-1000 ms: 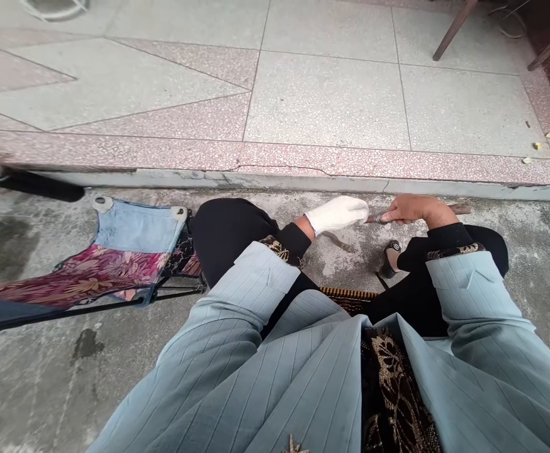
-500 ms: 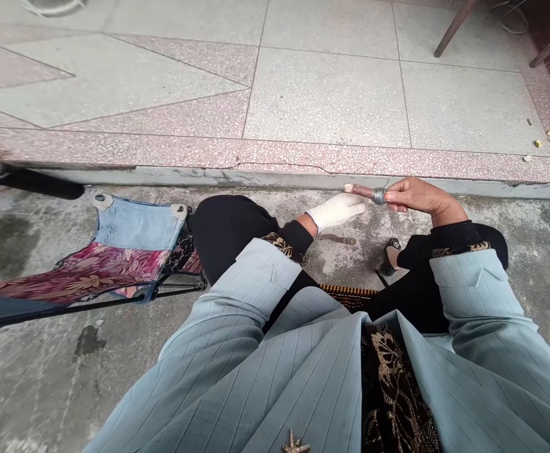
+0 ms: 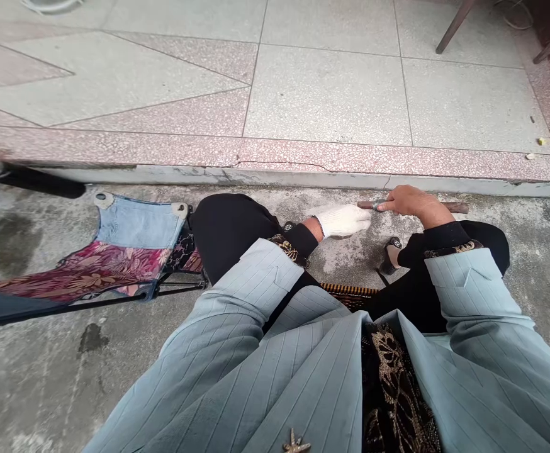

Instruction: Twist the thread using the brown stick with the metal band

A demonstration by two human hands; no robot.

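My right hand (image 3: 411, 200), bare, is closed around a brown wooden stick (image 3: 458, 207) held roughly level. Its far end comes out to the right of my wrist, and a short tip points left. Grey wire (image 3: 377, 205) is wound round the stick just ahead of my right thumb and fingertips. My left hand (image 3: 343, 221) wears a white knit glove and sits just below the stick's left tip. The gloved fingers are closed together, their undersides hidden, so whatever they may hold does not show.
A raised tiled step (image 3: 322, 167) runs across in front of me. To my left stands a folding chair (image 3: 138, 226) with patchwork cloth, and a black bar (image 3: 43, 181) juts in. A shoe (image 3: 391, 255) rests on the concrete beside a woven seat edge (image 3: 350, 294).
The stick's left tip rose beside my left hand, then dropped back level. My gloved hand shifted slightly right and down. A curved brown piece below it earlier is out of sight now.
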